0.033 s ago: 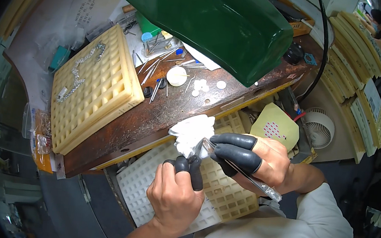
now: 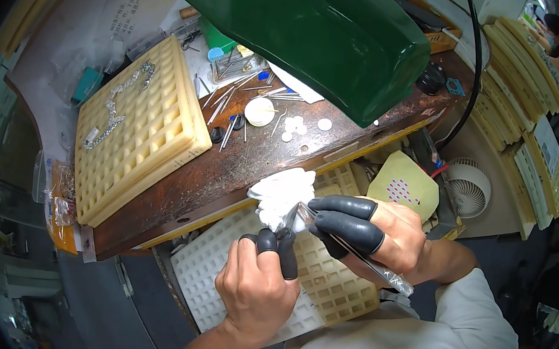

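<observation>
Black rubber finger cots cover several fingertips on both hands. My right hand (image 2: 389,239) is closed on slim metal tweezers (image 2: 369,260), their tips pointing left toward my left fingertips. My left hand (image 2: 258,286) is closed in a pinch just below those tips; what it grips is too small and too covered to make out. Directly behind the fingertips, a bunched white cloth (image 2: 283,189) rests at the bench's front edge. Under both hands lie a white gridded tray (image 2: 204,259) and a yellowish gridded tray (image 2: 348,296).
A silver chain (image 2: 115,116) lies on stacked cream gridded trays (image 2: 159,140) at left. Thin metal rods (image 2: 230,127), a round white container (image 2: 259,111) and white discs (image 2: 294,126) sit on the wooden bench (image 2: 239,166). A green lamp hood (image 2: 309,33) overhangs it. A fan (image 2: 467,188) stands right.
</observation>
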The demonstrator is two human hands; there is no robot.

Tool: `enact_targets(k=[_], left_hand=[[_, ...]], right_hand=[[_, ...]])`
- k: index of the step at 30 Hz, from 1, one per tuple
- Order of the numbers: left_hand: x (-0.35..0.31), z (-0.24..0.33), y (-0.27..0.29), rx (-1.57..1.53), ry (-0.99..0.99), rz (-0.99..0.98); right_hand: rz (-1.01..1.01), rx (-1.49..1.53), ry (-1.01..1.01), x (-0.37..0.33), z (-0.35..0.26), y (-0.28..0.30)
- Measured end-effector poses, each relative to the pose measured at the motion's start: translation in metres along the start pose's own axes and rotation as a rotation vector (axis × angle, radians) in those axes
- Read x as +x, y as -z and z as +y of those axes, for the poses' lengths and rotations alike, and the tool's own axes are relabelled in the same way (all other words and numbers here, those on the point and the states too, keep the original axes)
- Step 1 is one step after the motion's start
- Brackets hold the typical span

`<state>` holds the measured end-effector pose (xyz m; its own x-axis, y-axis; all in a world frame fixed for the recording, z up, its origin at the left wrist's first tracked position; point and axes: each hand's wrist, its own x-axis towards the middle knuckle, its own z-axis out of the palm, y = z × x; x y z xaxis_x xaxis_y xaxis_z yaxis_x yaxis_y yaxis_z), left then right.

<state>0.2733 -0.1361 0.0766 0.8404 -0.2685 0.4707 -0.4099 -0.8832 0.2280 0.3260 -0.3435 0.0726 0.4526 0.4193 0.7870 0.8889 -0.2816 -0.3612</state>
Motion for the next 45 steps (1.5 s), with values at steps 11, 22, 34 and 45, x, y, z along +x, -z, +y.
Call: enact_targets(k=[11, 22, 34, 45], left_hand=[[-0.0004, -0.0006, -0.0002, 0.018, -0.006, -0.001], [-0.0012, -0.0046, -0.0042, 0.061, -0.045, 0.029], [-0.0011, -0.0053, -0.0045, 0.045, -0.047, 0.033], [-0.0011, -0.0039, 0.0003, 0.007, -0.015, -0.020]], right_hand=[[-0.018, 0.020, 0.008, 0.0009, 0.0020, 0.0003], [-0.031, 0.010, 0.013, 0.0001, 0.0029, 0.0019], [-0.016, -0.001, -0.040, 0.0020, 0.0018, 0.0025], [-0.040, 0.024, -0.032, 0.0067, 0.0025, 0.0069]])
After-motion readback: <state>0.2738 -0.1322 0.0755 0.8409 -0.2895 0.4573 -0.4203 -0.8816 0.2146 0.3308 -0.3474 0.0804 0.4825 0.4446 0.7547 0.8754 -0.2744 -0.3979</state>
